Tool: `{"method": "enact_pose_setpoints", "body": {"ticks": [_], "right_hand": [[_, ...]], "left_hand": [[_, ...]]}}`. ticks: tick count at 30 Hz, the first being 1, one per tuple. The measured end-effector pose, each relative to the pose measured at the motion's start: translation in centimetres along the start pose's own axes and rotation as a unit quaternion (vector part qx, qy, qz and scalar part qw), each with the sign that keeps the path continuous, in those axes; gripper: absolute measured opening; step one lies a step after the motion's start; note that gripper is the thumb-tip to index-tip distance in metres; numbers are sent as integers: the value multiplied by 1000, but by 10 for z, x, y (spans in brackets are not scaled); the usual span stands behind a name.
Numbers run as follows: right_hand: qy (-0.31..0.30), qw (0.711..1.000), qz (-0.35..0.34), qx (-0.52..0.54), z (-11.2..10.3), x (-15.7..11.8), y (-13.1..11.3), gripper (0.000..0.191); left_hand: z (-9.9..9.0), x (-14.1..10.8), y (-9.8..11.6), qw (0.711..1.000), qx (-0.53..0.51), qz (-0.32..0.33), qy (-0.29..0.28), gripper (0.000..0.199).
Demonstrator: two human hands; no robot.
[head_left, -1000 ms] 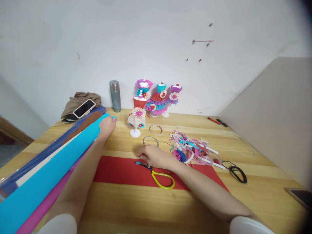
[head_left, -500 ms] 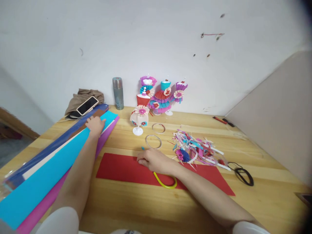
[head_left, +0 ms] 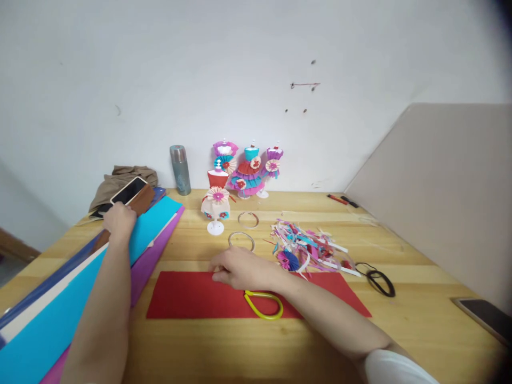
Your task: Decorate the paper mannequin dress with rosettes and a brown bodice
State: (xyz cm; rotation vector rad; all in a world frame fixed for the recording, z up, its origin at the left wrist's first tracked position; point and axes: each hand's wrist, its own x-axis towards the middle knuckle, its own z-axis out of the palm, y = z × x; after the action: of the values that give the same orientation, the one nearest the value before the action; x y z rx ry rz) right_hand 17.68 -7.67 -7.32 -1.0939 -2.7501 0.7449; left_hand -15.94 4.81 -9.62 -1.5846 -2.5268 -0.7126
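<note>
My left hand point(head_left: 120, 220) is closed on a brown sheet point(head_left: 142, 201), whose far end is raised across the corner of a phone point(head_left: 128, 191). Blue point(head_left: 76, 306), cream and purple point(head_left: 158, 253) sheets lie under and beside my left forearm. A red sheet point(head_left: 180, 296) stretches flat in front of me. Over it, my right hand point(head_left: 242, 269) has its fingers curled, and what they hold, if anything, is hidden. A yellow loop handle point(head_left: 266, 316) shows below my right wrist; the rest of that tool is out of sight.
Several small dress stands point(head_left: 216, 228) with paper frills stand by the wall, near a flask point(head_left: 181, 170). Two rings point(head_left: 248, 220) and a heap of paper scraps point(head_left: 308, 248) lie mid-table. A black cord point(head_left: 380, 282) and a second phone point(head_left: 486, 314) are at right.
My left hand has moved left from the blue sheet to the brown one, whose end now rises in front of the phone. The view has shifted right and up. My right hand stays over the red sheet.
</note>
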Motion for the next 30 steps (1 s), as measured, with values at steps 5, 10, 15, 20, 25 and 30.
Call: {"method": "enact_pose_setpoints", "body": {"ticks": [5,10,15,20,25,30], "right_hand": [[5,1000,-2,30,0,5,-5,19],[53,990,13,131,5,17,-1,29],[212,928,-77,295,7,19,-6,75],[300,813,-113,486,-4,6,-12,58],[360,706,-23,610,-20,-8,7,46],[367,715,-33,594,-23,-17,15,43]], "left_hand": [[-34,-9,16,993,-18,-63,93,32],[-82,-33,40,951,-121,12,284,31],[-110,-100,82,811,-333,220,428,14],[-89,-167,133,915,-247,297,113,19],[-84,-178,144,900,-329,283,44,19],[-87,-169,147,790,-515,220,-251,23]]}}
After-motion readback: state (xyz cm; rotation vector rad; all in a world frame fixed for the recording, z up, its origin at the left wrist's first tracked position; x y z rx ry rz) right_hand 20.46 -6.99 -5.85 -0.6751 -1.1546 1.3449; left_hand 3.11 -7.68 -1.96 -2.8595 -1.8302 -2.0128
